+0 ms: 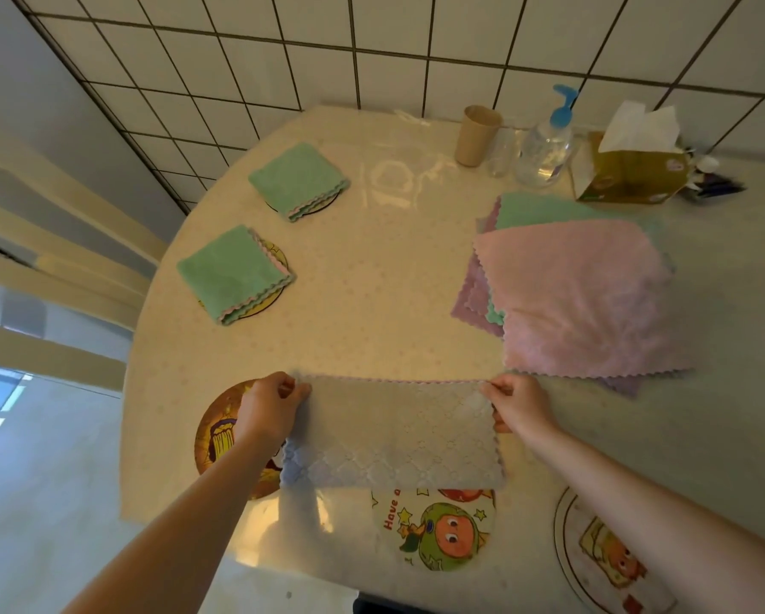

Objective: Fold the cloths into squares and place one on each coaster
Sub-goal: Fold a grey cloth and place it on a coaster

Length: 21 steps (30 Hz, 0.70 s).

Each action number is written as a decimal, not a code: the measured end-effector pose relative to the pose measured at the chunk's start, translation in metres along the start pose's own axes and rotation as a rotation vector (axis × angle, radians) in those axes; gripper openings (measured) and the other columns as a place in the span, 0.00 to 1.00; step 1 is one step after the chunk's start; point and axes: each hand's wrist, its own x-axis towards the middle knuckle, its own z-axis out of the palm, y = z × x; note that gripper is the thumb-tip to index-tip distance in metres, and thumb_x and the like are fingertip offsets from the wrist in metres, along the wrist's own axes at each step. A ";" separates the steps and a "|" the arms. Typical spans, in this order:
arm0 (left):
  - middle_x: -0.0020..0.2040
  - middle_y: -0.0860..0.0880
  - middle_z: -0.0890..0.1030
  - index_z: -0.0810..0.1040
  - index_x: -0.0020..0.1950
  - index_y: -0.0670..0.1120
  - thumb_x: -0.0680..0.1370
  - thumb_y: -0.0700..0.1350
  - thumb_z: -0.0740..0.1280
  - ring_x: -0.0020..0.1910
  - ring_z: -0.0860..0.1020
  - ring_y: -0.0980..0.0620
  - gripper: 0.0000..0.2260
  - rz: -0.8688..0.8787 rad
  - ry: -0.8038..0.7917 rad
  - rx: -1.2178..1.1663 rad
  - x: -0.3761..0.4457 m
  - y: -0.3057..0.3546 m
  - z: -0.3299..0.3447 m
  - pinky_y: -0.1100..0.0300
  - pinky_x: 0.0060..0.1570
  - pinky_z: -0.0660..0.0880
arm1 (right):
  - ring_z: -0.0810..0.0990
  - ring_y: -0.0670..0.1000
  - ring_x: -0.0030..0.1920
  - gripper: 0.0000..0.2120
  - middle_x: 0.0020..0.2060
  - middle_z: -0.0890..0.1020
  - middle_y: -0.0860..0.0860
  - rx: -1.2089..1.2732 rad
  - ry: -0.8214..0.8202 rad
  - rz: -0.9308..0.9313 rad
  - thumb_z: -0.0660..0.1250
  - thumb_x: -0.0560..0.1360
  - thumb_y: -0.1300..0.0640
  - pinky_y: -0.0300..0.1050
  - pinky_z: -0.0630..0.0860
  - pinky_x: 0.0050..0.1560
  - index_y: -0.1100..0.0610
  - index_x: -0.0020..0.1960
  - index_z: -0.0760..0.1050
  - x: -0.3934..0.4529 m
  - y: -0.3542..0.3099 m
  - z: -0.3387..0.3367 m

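A grey-lilac cloth (pixel 394 436), folded in half into a long strip, lies near the table's front edge. My left hand (pixel 269 407) pinches its far left corner and my right hand (pixel 520 403) pinches its far right corner. Two green cloths (pixel 298 179) (pixel 232 272) folded into squares each sit on a round coaster at the left. Under my left arm lies a bare brown coaster (pixel 221 432), a white cartoon coaster (pixel 438 529) lies just in front of the strip, and another coaster (pixel 602 556) sits at the front right. A pile of unfolded cloths (pixel 584 299), pink on top, lies at the right.
At the back of the round table (pixel 371 281) by the tiled wall stand a paper cup (pixel 478 135), a pump bottle (pixel 546 144) and a tissue box (pixel 628 166). A chair back (pixel 61 241) stands to the left of the table.
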 end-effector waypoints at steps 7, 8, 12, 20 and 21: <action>0.43 0.45 0.81 0.79 0.48 0.47 0.76 0.53 0.67 0.42 0.78 0.44 0.09 -0.048 0.031 0.050 0.006 0.002 0.005 0.52 0.43 0.79 | 0.82 0.58 0.35 0.13 0.35 0.82 0.60 -0.074 0.030 -0.029 0.66 0.76 0.55 0.57 0.82 0.37 0.65 0.42 0.78 0.002 -0.004 0.003; 0.43 0.44 0.81 0.79 0.47 0.47 0.76 0.53 0.68 0.41 0.78 0.44 0.09 -0.051 0.045 0.045 0.004 0.002 0.005 0.51 0.42 0.79 | 0.82 0.58 0.35 0.13 0.35 0.82 0.60 -0.079 0.042 -0.037 0.67 0.76 0.54 0.58 0.81 0.38 0.65 0.41 0.78 0.002 -0.003 0.003; 0.41 0.44 0.80 0.78 0.47 0.46 0.77 0.53 0.65 0.38 0.78 0.44 0.10 -0.051 0.130 0.074 -0.004 0.001 0.001 0.50 0.39 0.80 | 0.81 0.56 0.39 0.12 0.38 0.83 0.57 -0.116 0.108 -0.084 0.66 0.76 0.54 0.52 0.79 0.43 0.63 0.43 0.77 0.003 -0.007 0.004; 0.65 0.50 0.75 0.73 0.65 0.48 0.80 0.54 0.57 0.67 0.70 0.47 0.18 0.915 0.058 0.378 -0.097 -0.022 0.032 0.47 0.63 0.71 | 0.72 0.46 0.62 0.17 0.62 0.73 0.50 -0.516 0.082 -0.612 0.61 0.78 0.60 0.33 0.68 0.60 0.58 0.66 0.68 -0.071 0.015 0.007; 0.71 0.51 0.70 0.69 0.70 0.50 0.81 0.56 0.55 0.72 0.64 0.48 0.20 0.971 -0.048 0.449 -0.109 -0.029 0.044 0.48 0.69 0.66 | 0.68 0.47 0.67 0.20 0.67 0.70 0.50 -0.630 -0.014 -0.717 0.60 0.77 0.62 0.37 0.64 0.66 0.57 0.69 0.66 -0.086 0.026 0.013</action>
